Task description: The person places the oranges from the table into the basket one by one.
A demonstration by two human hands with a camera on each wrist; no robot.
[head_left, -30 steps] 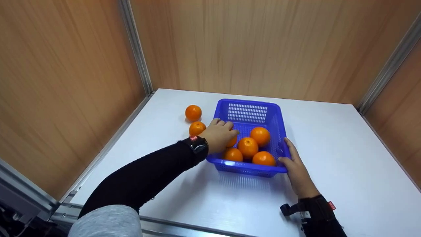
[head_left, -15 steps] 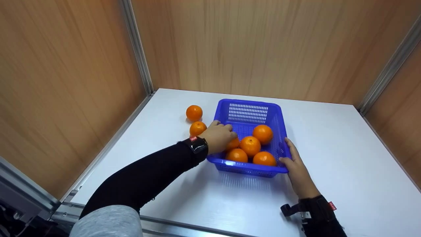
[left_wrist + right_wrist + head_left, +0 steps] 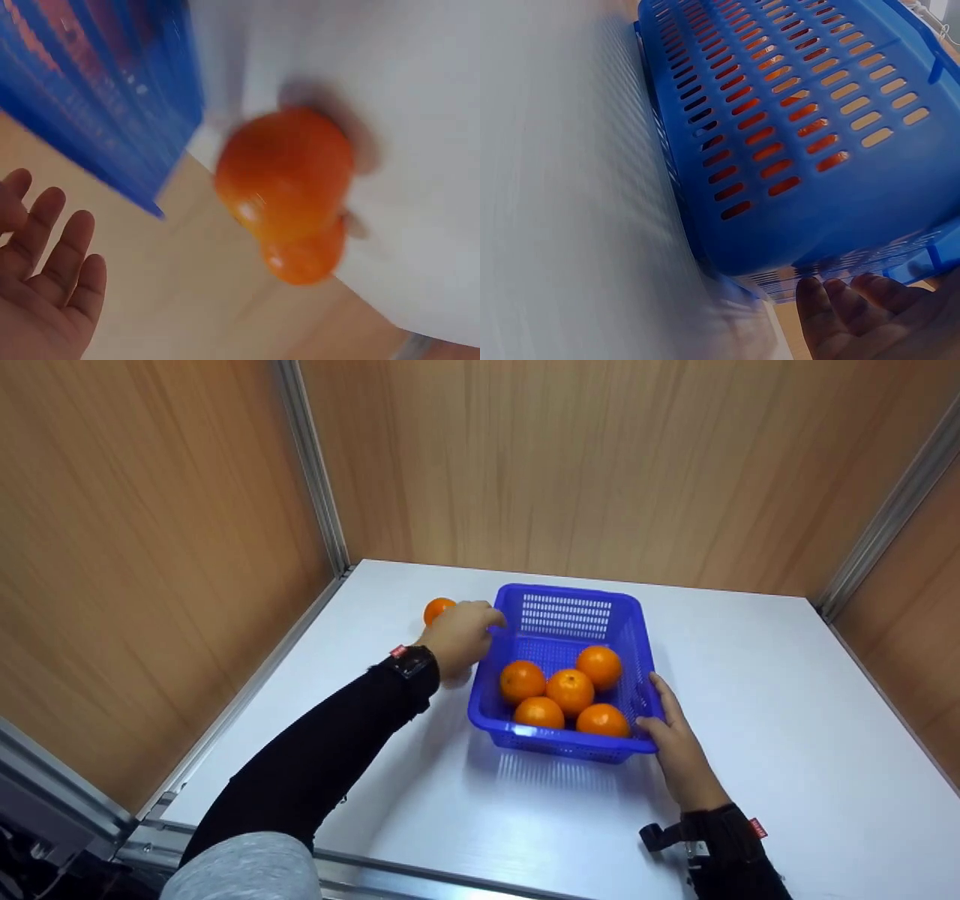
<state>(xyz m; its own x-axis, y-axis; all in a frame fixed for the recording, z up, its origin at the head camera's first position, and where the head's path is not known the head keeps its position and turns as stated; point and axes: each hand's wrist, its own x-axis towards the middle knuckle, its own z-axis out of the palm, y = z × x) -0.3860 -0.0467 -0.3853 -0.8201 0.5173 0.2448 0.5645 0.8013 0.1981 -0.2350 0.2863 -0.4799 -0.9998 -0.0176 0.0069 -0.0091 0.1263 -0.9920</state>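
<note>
A blue plastic basket [image 3: 559, 744] with slotted walls stands on the white table, and several oranges [image 3: 570, 692] lie together in its near half. At the basket's right rim my right hand [image 3: 684, 757] grips the edge, the thumb on the rim and the fingers along the outer wall [image 3: 802, 217]. My left hand [image 3: 461, 636] hovers by the left rim with nothing in it, its fingers [image 3: 64, 259] loosely bent in the left wrist view. Two oranges lie outside the basket: a nearer orange [image 3: 289, 169], hidden under my hand in the head view, and a farther orange [image 3: 438, 610].
Wood-grain panels [image 3: 570, 465] with metal corner posts [image 3: 311, 465] close in the white table [image 3: 765, 690] at the back and sides. A metal rail [image 3: 405, 881] runs along the front edge. A black strap end [image 3: 660, 838] sticks out from my right wrist.
My left hand has let go of an orange inside the basket and moved left and back over the rim. The oranges in the basket shifted slightly right. My right hand stays put.
</note>
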